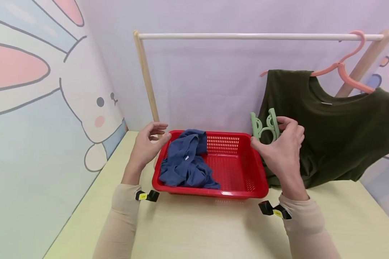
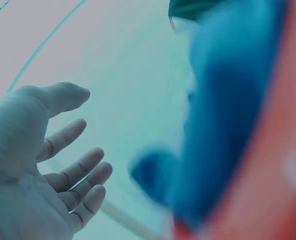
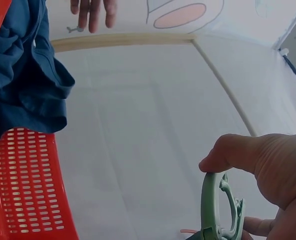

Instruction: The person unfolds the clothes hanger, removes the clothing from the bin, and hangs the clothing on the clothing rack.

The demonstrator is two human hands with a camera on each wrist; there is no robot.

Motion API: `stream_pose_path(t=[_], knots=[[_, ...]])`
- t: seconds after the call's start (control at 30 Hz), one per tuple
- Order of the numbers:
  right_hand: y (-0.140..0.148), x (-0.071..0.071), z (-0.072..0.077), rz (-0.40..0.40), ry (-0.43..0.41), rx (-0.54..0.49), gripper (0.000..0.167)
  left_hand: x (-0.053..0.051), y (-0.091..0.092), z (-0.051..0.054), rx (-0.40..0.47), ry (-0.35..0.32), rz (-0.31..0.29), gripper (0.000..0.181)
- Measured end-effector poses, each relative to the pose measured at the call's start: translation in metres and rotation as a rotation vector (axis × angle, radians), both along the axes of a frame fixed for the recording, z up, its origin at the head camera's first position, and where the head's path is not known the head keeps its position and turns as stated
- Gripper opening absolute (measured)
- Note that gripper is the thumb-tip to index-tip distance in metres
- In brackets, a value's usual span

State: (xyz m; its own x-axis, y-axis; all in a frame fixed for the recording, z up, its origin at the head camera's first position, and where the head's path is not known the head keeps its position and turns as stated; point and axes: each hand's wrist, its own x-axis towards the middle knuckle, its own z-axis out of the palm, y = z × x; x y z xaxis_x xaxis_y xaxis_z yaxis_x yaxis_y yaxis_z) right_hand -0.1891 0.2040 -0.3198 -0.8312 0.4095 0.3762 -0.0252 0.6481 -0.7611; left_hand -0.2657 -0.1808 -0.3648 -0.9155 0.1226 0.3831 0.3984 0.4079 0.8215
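Observation:
My right hand pinches a folded green plastic folding hanger between thumb and fingers, above the right rim of a red basket. In the right wrist view the thumb presses on one end of the green folding hanger. A crumpled blue garment lies in the left part of the basket. Beside the basket's left rim my left hand hovers with relaxed fingers, holding nothing. The left wrist view shows that hand apart from the blurred blue cloth.
A drying rack's white rail runs across the back on wooden legs. At its right end a dark green shirt hangs from a pink hanger. A wall with rabbit pictures bounds the table on the left.

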Motion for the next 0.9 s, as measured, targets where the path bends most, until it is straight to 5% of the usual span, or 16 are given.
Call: stream_pose_path(t=[0.43,0.9], knots=[[-0.016,0.001,-0.006,0.078,0.077,0.024,0.091,0.022,0.070,0.040,0.047,0.141,-0.244,0.031],[-0.038,0.004,-0.016,0.267,0.176,0.088,0.091,0.036,0.107,0.038,0.038,0.070,-0.287,0.032]])
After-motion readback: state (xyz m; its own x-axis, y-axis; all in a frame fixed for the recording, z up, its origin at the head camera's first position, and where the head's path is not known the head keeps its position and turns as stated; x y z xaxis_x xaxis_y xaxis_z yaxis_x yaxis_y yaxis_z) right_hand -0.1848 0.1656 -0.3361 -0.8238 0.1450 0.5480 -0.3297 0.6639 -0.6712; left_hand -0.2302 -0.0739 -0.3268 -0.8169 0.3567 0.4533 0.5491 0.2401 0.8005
